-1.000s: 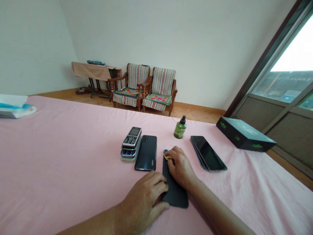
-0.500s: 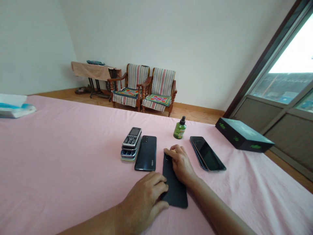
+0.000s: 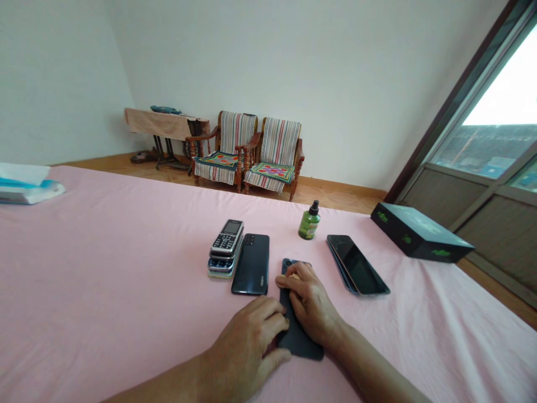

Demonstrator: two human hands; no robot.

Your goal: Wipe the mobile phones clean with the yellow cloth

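Observation:
A dark smartphone [image 3: 298, 342] lies back up on the pink sheet, its camera end pointing away from me. My left hand [image 3: 251, 338] grips its left edge near the bottom, fingers curled and thumb by the lower corner. Over the upper half, my right hand [image 3: 312, 302] presses a small pale yellow thing [image 3: 295, 276] against the phone's back. Fingers cover most of that piece, so its kind cannot be made out. Just left of the phone is a dark blue OPPO smartphone [image 3: 251, 266], also back up.
Beside the OPPO phone stands a stack of keypad phones [image 3: 226, 246]. Right of my hands lie stacked smartphones [image 3: 359, 266]. A green spray bottle [image 3: 309, 223] and a black box [image 3: 419, 232] stand farther back. At far left is a white and blue packet [image 3: 29, 190].
My right hand has slid down the phone's back toward me with the pale yellow piece, uncovering the camera end. My left hand keeps its place on the edge.

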